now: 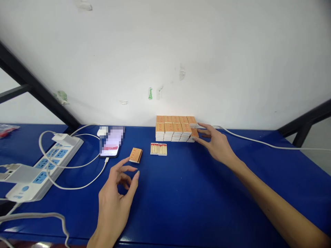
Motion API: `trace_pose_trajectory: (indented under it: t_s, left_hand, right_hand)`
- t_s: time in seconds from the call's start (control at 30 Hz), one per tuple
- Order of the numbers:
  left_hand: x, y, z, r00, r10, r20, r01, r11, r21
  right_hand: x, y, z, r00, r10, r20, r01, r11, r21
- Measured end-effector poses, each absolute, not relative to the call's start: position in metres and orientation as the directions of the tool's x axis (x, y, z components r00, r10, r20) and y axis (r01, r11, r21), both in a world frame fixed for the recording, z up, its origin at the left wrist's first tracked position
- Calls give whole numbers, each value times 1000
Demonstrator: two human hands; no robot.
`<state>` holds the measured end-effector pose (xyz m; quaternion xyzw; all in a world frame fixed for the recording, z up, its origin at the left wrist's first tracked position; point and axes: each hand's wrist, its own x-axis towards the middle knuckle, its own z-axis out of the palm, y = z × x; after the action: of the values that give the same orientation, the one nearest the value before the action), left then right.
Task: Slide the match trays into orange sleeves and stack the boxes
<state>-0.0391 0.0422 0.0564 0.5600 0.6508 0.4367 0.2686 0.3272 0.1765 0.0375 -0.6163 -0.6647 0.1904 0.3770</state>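
Note:
My right hand [216, 141] is at the right end of a block of stacked orange matchboxes [173, 128]. Its thumb and fingers close around a matchbox [194, 133] in the lower front corner there. Below the block, two open trays of red-tipped matches [158, 149] lie side by side. An orange matchbox cover [135, 155] rests to their left, with a dark gap along its right edge. My left hand [117, 193] hovers just nearer to me than this cover, fingers curved and apart, holding nothing. The index fingertip is close to the cover's left edge; I cannot tell whether they touch.
On the left lie a lit phone [110, 151] with a charging cable and a white power strip [42, 168] with looping white cords. Another white cable [256, 146] runs along the back right. A white wall [165, 62] rises behind the blue table [181, 206].

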Motion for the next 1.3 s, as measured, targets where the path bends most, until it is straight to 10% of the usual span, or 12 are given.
trace_pose_trajectory:
  t_s: [0.6, 0.8, 1.3]
  left_hand:
    - [-25, 86, 43, -197, 905, 378, 849, -35, 527]
    - [-27, 90, 40, -188, 903, 386, 836, -59, 546]
    - [-40, 30, 29, 211, 966, 147, 632, -249, 734]
  right_hand:
    - [278, 121, 39, 95, 847, 523, 783, 261, -565]
    - [229, 113, 33, -253, 841, 478, 770, 474, -426]
    - [249, 105, 34, -411, 853, 322, 715, 521, -466]
